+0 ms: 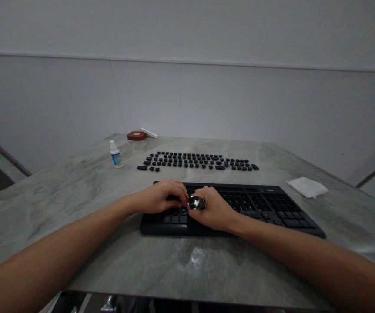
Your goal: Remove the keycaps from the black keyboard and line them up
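A black keyboard [236, 232] lies across the table in front of me, with many of its key positions bare and a few keycaps still on at its lower left. My right hand [214, 209] is closed around a keycap puller [196, 202], a shiny dark tool whose wire loop sits low over the left part of the keys. Right beside it, my left hand [164, 196] rests on the keyboard's left end. Its thumb and fingers are bent together close to the tool; what they pinch, if anything, is hidden.
Behind the keyboard, loose black keycaps [187, 164] lie in rows. A small white spray bottle [116, 155] stands at the left, and a reddish-brown box [136, 136] with a white flat piece [149, 133] lies at the back. To the right lies a folded white cloth [306, 187].
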The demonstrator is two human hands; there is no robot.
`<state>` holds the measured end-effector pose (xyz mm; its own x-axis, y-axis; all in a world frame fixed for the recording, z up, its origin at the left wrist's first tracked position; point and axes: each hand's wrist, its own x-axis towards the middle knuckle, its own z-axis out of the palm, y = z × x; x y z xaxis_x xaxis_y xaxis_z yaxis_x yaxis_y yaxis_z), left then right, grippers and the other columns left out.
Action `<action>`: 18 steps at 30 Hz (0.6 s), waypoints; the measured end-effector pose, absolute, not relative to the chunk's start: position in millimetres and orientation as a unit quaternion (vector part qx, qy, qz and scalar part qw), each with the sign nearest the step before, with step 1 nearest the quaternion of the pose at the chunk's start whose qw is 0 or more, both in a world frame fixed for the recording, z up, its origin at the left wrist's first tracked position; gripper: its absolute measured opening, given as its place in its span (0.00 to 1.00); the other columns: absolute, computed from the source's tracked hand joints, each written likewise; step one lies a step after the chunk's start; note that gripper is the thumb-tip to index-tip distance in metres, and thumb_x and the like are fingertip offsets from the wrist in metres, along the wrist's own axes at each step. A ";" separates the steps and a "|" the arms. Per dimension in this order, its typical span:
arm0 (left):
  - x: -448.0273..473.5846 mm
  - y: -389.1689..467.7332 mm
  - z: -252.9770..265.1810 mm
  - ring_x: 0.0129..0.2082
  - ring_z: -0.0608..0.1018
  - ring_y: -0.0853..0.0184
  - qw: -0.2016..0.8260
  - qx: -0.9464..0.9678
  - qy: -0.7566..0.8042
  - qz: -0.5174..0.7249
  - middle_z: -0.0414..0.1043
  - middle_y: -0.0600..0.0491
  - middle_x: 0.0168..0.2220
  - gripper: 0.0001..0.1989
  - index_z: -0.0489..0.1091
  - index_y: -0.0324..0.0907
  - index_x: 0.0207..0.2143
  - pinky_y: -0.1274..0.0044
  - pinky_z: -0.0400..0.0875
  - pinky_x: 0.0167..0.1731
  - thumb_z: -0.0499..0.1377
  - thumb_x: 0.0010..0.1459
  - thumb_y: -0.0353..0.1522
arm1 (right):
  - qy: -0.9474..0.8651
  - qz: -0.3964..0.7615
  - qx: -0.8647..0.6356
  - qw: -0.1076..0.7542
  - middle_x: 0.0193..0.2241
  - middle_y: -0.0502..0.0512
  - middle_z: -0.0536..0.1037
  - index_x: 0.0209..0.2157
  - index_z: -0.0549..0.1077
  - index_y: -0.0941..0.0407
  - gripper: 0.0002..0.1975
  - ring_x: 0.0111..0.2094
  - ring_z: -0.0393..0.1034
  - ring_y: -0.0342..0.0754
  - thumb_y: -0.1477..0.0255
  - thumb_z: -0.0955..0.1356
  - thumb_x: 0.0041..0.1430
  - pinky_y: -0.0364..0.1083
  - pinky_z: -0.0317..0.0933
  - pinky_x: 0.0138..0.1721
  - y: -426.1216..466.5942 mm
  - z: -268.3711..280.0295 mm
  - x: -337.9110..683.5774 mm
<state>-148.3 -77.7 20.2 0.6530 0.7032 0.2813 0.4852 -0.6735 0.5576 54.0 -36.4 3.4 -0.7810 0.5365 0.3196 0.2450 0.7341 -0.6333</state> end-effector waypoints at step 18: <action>-147.5 -74.6 11.0 0.43 0.74 0.64 0.206 0.878 0.338 0.268 0.76 0.49 0.38 0.07 0.74 0.39 0.34 0.68 0.69 0.49 0.56 0.60 0.23 | -0.887 0.311 -0.220 0.260 0.13 0.43 0.51 0.12 0.55 0.56 0.14 0.16 0.46 0.36 0.78 0.64 0.44 0.40 0.41 0.19 -37.1 1.5 53.5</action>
